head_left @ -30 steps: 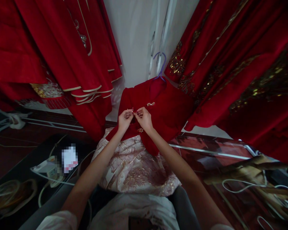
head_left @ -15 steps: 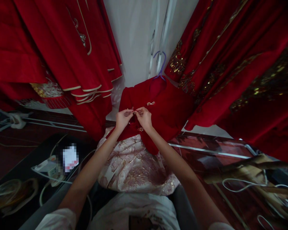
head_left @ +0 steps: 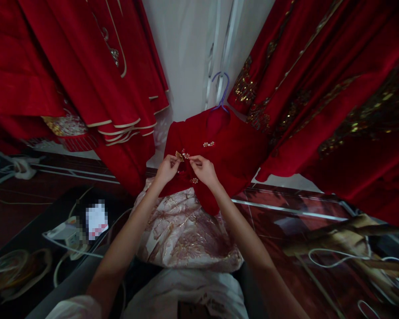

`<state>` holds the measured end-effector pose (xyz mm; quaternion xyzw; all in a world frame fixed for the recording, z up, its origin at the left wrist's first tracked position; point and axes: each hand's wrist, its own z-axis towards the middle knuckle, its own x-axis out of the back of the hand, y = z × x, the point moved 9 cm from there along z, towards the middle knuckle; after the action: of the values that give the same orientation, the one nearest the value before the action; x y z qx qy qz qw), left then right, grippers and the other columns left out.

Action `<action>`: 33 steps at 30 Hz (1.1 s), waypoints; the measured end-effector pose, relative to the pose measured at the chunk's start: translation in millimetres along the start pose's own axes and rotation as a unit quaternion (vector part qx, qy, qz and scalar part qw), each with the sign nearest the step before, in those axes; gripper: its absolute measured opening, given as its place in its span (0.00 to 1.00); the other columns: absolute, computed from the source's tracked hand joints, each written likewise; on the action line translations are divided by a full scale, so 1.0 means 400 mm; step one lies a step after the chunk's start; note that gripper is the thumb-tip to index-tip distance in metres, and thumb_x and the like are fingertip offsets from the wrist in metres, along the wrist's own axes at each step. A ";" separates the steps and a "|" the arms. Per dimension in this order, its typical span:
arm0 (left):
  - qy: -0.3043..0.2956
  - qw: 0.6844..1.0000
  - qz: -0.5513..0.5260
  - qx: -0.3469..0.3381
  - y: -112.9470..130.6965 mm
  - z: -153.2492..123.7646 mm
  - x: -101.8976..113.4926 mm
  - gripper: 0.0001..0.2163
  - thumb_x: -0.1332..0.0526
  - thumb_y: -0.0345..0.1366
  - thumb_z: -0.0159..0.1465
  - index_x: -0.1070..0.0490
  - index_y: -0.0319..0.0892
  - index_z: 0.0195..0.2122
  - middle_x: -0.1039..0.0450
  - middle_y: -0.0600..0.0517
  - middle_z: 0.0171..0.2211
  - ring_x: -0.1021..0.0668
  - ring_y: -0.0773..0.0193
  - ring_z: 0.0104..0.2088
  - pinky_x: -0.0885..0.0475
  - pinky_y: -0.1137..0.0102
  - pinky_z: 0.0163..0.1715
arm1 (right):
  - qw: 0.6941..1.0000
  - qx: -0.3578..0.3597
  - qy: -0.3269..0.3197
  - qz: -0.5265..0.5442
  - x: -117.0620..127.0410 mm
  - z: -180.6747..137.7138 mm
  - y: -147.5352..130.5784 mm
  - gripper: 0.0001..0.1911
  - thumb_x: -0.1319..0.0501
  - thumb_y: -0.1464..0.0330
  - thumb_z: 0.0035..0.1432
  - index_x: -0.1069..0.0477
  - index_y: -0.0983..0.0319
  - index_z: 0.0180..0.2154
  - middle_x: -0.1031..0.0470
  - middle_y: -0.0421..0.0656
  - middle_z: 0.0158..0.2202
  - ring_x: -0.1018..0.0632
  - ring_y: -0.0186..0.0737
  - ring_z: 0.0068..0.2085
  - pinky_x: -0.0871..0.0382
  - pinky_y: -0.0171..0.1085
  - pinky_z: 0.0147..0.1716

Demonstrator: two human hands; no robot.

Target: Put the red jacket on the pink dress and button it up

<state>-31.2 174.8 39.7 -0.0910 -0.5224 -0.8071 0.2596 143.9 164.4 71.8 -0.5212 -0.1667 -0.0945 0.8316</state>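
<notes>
A red jacket [head_left: 239,150] on a purple hanger [head_left: 224,91] spreads out in front of me, its lower part over the pale floral brocade [head_left: 186,230] on my lap. My left hand [head_left: 167,170] is closed in a pinch on a small gold ornamental clasp [head_left: 179,156]. Close by, my right hand [head_left: 204,170] pinches the end of a beaded, flower-like clasp [head_left: 185,153]. The two pieces lie side by side, and I cannot tell whether they are joined. Similar beaded clasps sit above [head_left: 208,144] and below [head_left: 194,180] on the jacket.
Red garments [head_left: 96,66] with pale piping hang at left; gold-sequinned red ones [head_left: 319,88] hang at right. A dark surface at lower left bears a pixelated bright item [head_left: 97,220], cables and a power adapter [head_left: 75,241]. White cords [head_left: 339,257] lie at lower right.
My hands have moved apart and slightly down. The gold clasp and the beaded clasp now show between my fingertips, where my fingers met before.
</notes>
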 end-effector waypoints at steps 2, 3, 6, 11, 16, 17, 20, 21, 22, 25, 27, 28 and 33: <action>-0.006 0.998 0.062 0.007 0.009 -0.048 0.011 0.09 0.38 0.41 0.60 0.31 0.42 0.29 0.28 0.52 0.26 0.26 0.64 0.27 0.32 0.68 0.31 | 0.999 0.008 -0.021 -0.034 0.024 -0.044 -0.015 0.08 0.44 0.68 0.59 0.26 0.60 0.37 0.21 0.41 0.35 0.22 0.34 0.32 0.28 0.33 0.34; -0.019 0.997 0.070 0.008 0.017 -0.072 0.010 0.10 0.38 0.43 0.60 0.31 0.42 0.29 0.28 0.52 0.25 0.26 0.64 0.26 0.32 0.69 0.30 | 0.998 0.005 -0.027 -0.058 0.038 -0.066 -0.016 0.08 0.44 0.67 0.59 0.26 0.60 0.37 0.21 0.40 0.32 0.23 0.33 0.30 0.30 0.33 0.33; -0.072 0.995 0.066 -0.022 0.056 -0.132 -0.023 0.10 0.36 0.42 0.58 0.31 0.42 0.36 0.27 0.52 0.29 0.26 0.64 0.30 0.32 0.69 0.32 | 0.988 -0.028 -0.077 -0.128 0.048 -0.130 0.008 0.07 0.40 0.66 0.57 0.27 0.60 0.38 0.24 0.39 0.28 0.24 0.34 0.28 0.33 0.32 0.30; -0.054 0.991 0.100 -0.076 0.087 -0.177 -0.108 0.06 0.41 0.29 0.59 0.31 0.43 0.38 0.28 0.51 0.33 0.26 0.62 0.36 0.31 0.67 0.39 | 0.961 -0.046 -0.056 -0.266 0.041 -0.176 0.057 0.13 0.36 0.67 0.51 0.30 0.58 0.41 0.28 0.40 0.31 0.26 0.37 0.30 0.36 0.33 0.29; -0.019 0.999 0.003 -0.046 0.040 -0.185 -0.151 0.08 0.40 0.28 0.58 0.29 0.42 0.39 0.27 0.51 0.33 0.25 0.65 0.32 0.28 0.69 0.36 | 0.968 -0.032 0.011 -0.247 0.043 -0.171 0.084 0.07 0.38 0.67 0.52 0.31 0.60 0.35 0.30 0.40 0.32 0.28 0.35 0.30 0.34 0.33 0.31; -0.014 0.999 -0.020 -0.038 0.029 -0.185 -0.150 0.07 0.39 0.30 0.58 0.29 0.41 0.39 0.26 0.51 0.32 0.25 0.66 0.32 0.28 0.70 0.36 | 0.973 -0.025 0.018 -0.229 0.045 -0.169 0.085 0.06 0.38 0.67 0.52 0.31 0.60 0.35 0.30 0.40 0.33 0.28 0.35 0.30 0.33 0.33 0.31; -0.010 0.996 -0.086 -0.015 0.000 -0.183 -0.139 0.08 0.37 0.34 0.58 0.27 0.41 0.39 0.25 0.51 0.32 0.23 0.67 0.32 0.27 0.70 0.37 | 0.987 0.004 0.016 -0.159 0.049 -0.165 0.079 0.04 0.39 0.67 0.54 0.30 0.60 0.33 0.28 0.41 0.34 0.27 0.34 0.30 0.31 0.33 0.32; -0.011 0.994 -0.109 -0.007 -0.007 -0.182 -0.136 0.08 0.37 0.35 0.58 0.27 0.41 0.38 0.24 0.51 0.32 0.23 0.67 0.32 0.26 0.71 0.37 | 0.992 0.005 0.012 -0.128 0.050 -0.163 0.077 0.04 0.39 0.67 0.54 0.30 0.60 0.33 0.27 0.41 0.33 0.26 0.34 0.30 0.30 0.33 0.32; -0.013 0.991 -0.131 0.000 -0.013 -0.181 -0.133 0.08 0.37 0.35 0.57 0.27 0.40 0.38 0.24 0.51 0.32 0.23 0.67 0.32 0.26 0.71 0.36 | 0.996 0.001 0.007 -0.091 0.050 -0.161 0.077 0.06 0.38 0.65 0.54 0.30 0.60 0.33 0.26 0.41 0.32 0.25 0.34 0.30 0.30 0.32 0.31; -0.019 0.982 -0.188 0.019 -0.028 -0.176 -0.127 0.08 0.36 0.32 0.55 0.26 0.39 0.37 0.23 0.51 0.32 0.23 0.68 0.31 0.26 0.72 0.36 | 0.999 -0.030 0.002 0.037 0.044 -0.154 0.082 0.12 0.35 0.60 0.52 0.29 0.61 0.32 0.24 0.41 0.30 0.23 0.35 0.30 0.27 0.33 0.31; -0.020 0.975 -0.218 0.032 -0.037 -0.175 -0.123 0.09 0.36 0.31 0.53 0.26 0.39 0.36 0.23 0.51 0.33 0.22 0.68 0.31 0.26 0.72 0.36 | 0.995 -0.040 0.008 0.091 0.034 -0.148 0.083 0.14 0.34 0.58 0.50 0.29 0.62 0.32 0.23 0.42 0.30 0.22 0.35 0.31 0.26 0.33 0.33; -0.018 0.972 -0.230 0.039 -0.042 -0.174 -0.121 0.09 0.36 0.31 0.52 0.26 0.39 0.36 0.23 0.51 0.33 0.22 0.68 0.31 0.26 0.72 0.36 | 0.994 -0.041 0.011 0.102 0.027 -0.145 0.084 0.15 0.33 0.58 0.50 0.29 0.62 0.32 0.23 0.42 0.31 0.22 0.36 0.31 0.26 0.34 0.34; -0.018 0.972 -0.231 0.046 -0.057 -0.179 -0.124 0.10 0.36 0.32 0.52 0.28 0.39 0.36 0.23 0.51 0.33 0.22 0.67 0.32 0.26 0.70 0.37 | 0.996 -0.062 0.036 0.061 -0.016 -0.143 0.113 0.12 0.36 0.59 0.52 0.29 0.61 0.32 0.22 0.42 0.31 0.21 0.36 0.32 0.25 0.35 0.36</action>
<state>8.1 134.4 -30.5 0.0294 -0.5709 -0.8183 0.0604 163.2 132.5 8.7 -0.5773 -0.0984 -0.0728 0.8073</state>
